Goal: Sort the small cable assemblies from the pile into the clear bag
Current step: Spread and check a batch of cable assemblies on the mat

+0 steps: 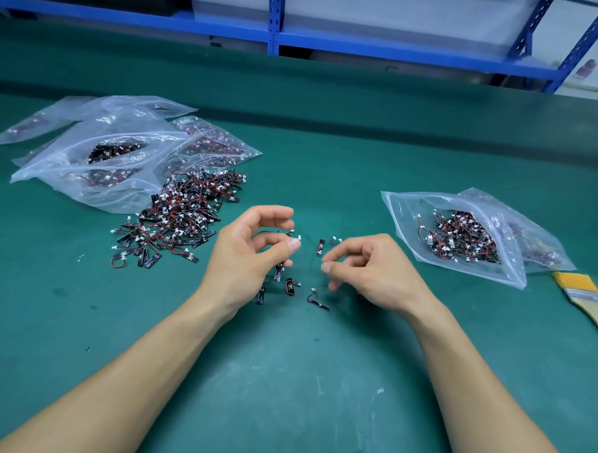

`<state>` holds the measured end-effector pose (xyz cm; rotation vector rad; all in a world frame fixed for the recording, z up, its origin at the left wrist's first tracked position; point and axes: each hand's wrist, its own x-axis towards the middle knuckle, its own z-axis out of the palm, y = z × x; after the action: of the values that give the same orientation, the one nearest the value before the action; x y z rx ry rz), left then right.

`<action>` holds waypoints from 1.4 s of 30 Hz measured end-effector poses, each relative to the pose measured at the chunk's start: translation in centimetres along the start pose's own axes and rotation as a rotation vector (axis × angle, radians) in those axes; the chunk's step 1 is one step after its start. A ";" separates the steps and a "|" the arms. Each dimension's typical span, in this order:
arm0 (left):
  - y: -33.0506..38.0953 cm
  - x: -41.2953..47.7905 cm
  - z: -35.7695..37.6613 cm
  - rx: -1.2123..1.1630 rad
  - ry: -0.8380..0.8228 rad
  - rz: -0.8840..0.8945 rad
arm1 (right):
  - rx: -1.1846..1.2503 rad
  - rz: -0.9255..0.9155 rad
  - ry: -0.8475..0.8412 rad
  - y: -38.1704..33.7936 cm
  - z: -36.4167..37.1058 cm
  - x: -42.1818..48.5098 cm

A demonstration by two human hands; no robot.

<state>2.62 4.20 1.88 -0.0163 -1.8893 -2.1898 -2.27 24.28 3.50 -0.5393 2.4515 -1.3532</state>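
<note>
A pile of small cable assemblies point(185, 214), black tabs with red-black wires and white plugs, lies left of centre on the green table. My left hand point(252, 255) hovers beside it, fingers curled round several assemblies that hang from its palm. My right hand point(367, 267) is just to the right, fingers loosely curled, with nothing visibly held. Between and below the hands lie a few loose assemblies point(290, 287). The clear bag point(407, 214), partly filled with assemblies, lies open at the right.
Several clear bags point(99, 142) with assemblies are stacked at the back left. A yellow-bristled paintbrush point(586, 293) lies at the right edge. Blue shelving point(275, 20) stands behind the table.
</note>
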 end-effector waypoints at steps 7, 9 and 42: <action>-0.1 -0.4 0.4 0.009 -0.106 0.028 | 0.285 -0.236 0.016 -1.0 1.3 -0.2; -0.2 -0.5 0.5 0.000 -0.112 0.021 | 0.280 -0.268 0.006 -1.1 1.4 -0.2; -0.2 3.5 -7.5 1.595 0.134 0.172 | 0.034 -0.062 0.093 2.3 -1.0 1.3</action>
<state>0.36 -3.68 1.07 0.2253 -2.7530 -0.1364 -4.21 25.54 1.99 -0.5613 2.4993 -1.4727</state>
